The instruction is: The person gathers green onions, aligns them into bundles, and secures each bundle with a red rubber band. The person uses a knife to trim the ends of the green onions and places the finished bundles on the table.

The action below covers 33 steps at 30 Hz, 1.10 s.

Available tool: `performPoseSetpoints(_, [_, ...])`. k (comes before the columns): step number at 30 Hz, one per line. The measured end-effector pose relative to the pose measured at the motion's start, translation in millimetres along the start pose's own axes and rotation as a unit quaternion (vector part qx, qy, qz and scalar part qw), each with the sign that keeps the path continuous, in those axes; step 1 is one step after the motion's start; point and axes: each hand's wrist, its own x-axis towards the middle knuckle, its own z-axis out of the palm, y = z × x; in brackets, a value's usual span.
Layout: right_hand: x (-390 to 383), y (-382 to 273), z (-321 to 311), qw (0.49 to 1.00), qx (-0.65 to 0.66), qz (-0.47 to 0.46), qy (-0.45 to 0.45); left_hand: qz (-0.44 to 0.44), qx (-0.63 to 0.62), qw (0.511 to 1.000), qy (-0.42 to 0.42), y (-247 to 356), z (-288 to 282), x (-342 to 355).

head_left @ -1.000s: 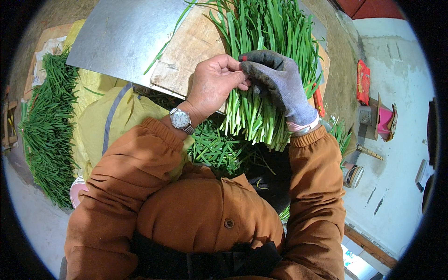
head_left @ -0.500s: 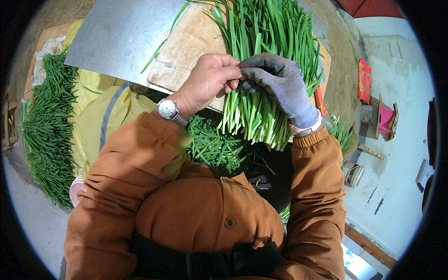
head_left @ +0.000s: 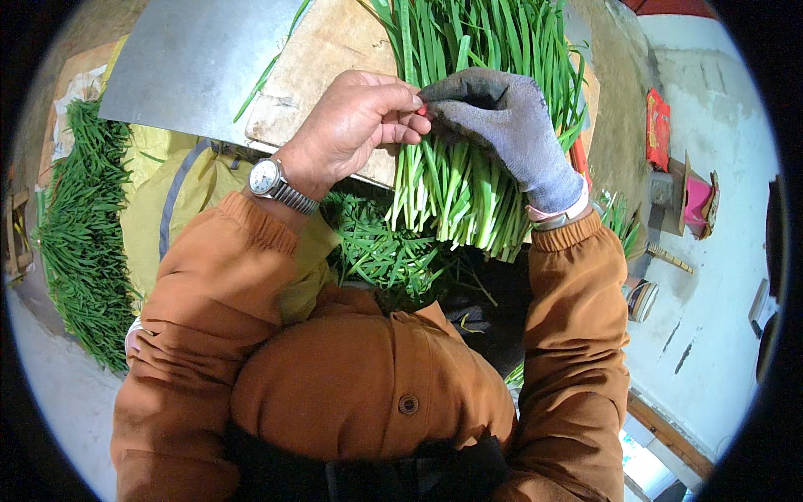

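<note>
A thick bunch of garlic chives (head_left: 481, 42) lies over the board, pale cut stems toward me and green leaves pointing away. My bare left hand (head_left: 355, 117), with a watch on its wrist, pinches a small red strip (head_left: 423, 110) between thumb and fingers. My right hand (head_left: 498, 121), in a grey glove, is closed at the same red strip, its fingertips meeting those of the left. Both hands are above the stems' upper part. How far the red strip runs round the bunch is hidden by my fingers.
The wooden board (head_left: 335, 67) rests by a metal sheet (head_left: 201, 67). Cut greens (head_left: 389, 251) lie below the board's edge. At the left, a long heap of chives (head_left: 84, 234) lies beside yellow sacking (head_left: 150, 192). A red packet (head_left: 657, 130) and a pink-lined box (head_left: 696, 201) are at the right.
My hands have drawn slightly apart at the red strip, the left one moving a little left and up. The whole view has shifted slightly.
</note>
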Motion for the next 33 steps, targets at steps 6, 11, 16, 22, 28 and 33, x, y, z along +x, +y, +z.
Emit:
performPoseSetpoints(6, [1.4,2.9,1.0,0.999,-0.023,-0.021,0.026,0.011,0.005,1.0,0.004,1.6,4.4,-2.8])
performPoseSetpoints(11, [0.9,5.4,10.1,0.992,-0.091,-0.048,0.071,0.072,0.112,0.991,0.027,-5.2,10.6,-5.9])
performPoseSetpoints(16, [0.1,9.0,21.2,0.979,-0.164,-0.071,0.098,0.129,0.144,0.98,0.04,-11.2,13.4,-2.9])
performPoseSetpoints(22, [-0.8,5.6,16.5,0.978,-0.183,-0.062,0.073,0.151,0.139,0.978,0.042,-12.6,10.6,-2.2])
performPoseSetpoints(28, [-4.3,0.8,14.1,0.978,-0.184,-0.076,0.056,0.15,0.196,0.968,0.038,-15.6,10.5,1.1])
performPoseSetpoints(33, [-2.9,3.1,9.2,0.996,-0.084,-0.035,0.026,0.102,0.216,0.971,0.011,-9.5,9.1,-1.1])
